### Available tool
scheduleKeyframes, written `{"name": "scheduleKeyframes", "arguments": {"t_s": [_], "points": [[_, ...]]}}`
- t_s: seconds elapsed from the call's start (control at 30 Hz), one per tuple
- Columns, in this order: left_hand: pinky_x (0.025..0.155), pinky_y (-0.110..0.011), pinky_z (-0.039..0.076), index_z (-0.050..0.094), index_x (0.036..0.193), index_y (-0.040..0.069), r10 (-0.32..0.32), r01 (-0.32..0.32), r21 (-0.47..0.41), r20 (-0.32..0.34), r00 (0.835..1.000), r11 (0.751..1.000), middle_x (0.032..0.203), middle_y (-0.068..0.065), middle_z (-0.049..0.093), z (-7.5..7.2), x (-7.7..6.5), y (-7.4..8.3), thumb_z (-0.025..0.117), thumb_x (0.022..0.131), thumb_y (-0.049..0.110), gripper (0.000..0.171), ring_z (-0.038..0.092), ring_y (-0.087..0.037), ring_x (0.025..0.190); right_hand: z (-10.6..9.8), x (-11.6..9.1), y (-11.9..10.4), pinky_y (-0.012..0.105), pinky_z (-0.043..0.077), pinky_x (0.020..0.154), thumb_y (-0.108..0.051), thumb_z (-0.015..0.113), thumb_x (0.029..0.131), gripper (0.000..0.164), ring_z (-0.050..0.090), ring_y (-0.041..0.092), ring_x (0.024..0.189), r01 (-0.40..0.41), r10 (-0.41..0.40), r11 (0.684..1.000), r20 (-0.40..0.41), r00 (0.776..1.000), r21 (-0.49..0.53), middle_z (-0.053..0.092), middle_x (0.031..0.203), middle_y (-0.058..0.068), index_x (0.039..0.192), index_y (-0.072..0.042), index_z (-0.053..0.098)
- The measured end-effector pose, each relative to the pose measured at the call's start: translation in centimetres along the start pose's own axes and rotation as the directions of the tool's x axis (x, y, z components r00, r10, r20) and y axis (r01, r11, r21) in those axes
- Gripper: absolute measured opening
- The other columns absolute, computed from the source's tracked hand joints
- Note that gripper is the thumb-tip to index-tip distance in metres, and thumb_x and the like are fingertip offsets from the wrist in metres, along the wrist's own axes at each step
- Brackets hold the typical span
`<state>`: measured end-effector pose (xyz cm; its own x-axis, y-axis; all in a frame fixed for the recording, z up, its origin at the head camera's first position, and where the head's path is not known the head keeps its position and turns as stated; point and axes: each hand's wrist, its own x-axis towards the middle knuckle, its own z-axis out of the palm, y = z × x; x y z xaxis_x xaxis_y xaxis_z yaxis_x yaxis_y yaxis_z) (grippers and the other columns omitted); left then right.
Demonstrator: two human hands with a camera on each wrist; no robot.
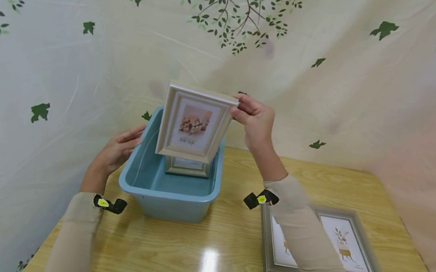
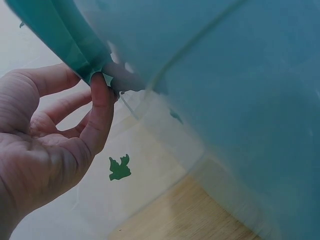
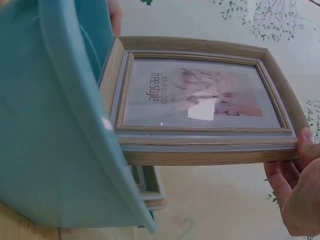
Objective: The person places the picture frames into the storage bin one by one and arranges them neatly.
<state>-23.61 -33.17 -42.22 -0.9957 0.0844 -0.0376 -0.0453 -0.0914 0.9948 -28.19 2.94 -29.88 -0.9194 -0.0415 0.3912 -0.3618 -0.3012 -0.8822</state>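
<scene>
My right hand (image 1: 260,122) pinches the upper right corner of a light wood picture frame (image 1: 166,123) with a flower print. The frame is tilted over a blue plastic bin (image 1: 173,207), its lower edge within the bin's opening in the head view. In the right wrist view, thumb and fingers grip the corner of this picture frame (image 3: 200,159). My left hand (image 1: 117,149) holds the bin's left side; the left wrist view shows thumb and fingers pinching its rim (image 2: 75,47). Inside the bin, a second picture frame (image 1: 187,171) is partly hidden behind the held one.
A wide grey picture frame (image 1: 368,248) with two deer prints lies on the wooden table (image 1: 165,260) at the right, partly under my right forearm. Behind the table hangs a pale cloth (image 1: 127,61) with printed leaves and birds.
</scene>
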Motion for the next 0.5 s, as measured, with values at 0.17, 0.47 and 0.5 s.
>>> {"name": "scheduleKeyframes", "arguments": {"t_s": [0.17,0.47,0.5], "points": [[0.088,-0.023,0.057,0.035,0.159,0.014,0.013,-0.013,0.008,-0.007,1.0,1.0,0.13,0.012,0.06,0.0,-0.2,-0.1,0.061,0.103,0.024,0.063,0.068,-0.006,0.105,-0.4,0.0,0.9,0.023,0.06,0.067,0.014,0.072,0.085,0.034,0.072,0.007,0.077,-0.016,0.016,1.0,-0.002,1.0,-0.027,0.075,0.076,-0.01,0.117,0.022,0.063],[0.088,-0.022,0.056,0.034,0.16,0.016,-0.005,0.005,0.021,-0.011,1.0,1.0,0.14,0.004,0.053,0.2,-0.7,0.0,0.061,0.103,0.026,0.064,0.067,-0.004,0.106,-0.9,-0.1,2.3,0.022,0.06,0.067,0.016,0.071,0.085,0.033,0.074,0.012,0.079,-0.086,0.086,0.994,-0.007,0.996,-0.06,0.074,0.076,-0.011,0.118,0.018,0.066],[0.088,-0.021,0.056,0.033,0.16,0.016,-0.005,0.006,0.014,-0.007,1.0,1.0,0.14,0.004,0.052,0.2,-0.7,0.1,0.06,0.103,0.025,0.064,0.067,-0.004,0.106,-0.9,-0.2,2.4,0.022,0.06,0.067,0.016,0.071,0.085,0.033,0.074,0.011,0.079,-0.089,0.089,0.994,-0.001,0.996,-0.064,0.074,0.076,-0.011,0.118,0.018,0.066]]}}
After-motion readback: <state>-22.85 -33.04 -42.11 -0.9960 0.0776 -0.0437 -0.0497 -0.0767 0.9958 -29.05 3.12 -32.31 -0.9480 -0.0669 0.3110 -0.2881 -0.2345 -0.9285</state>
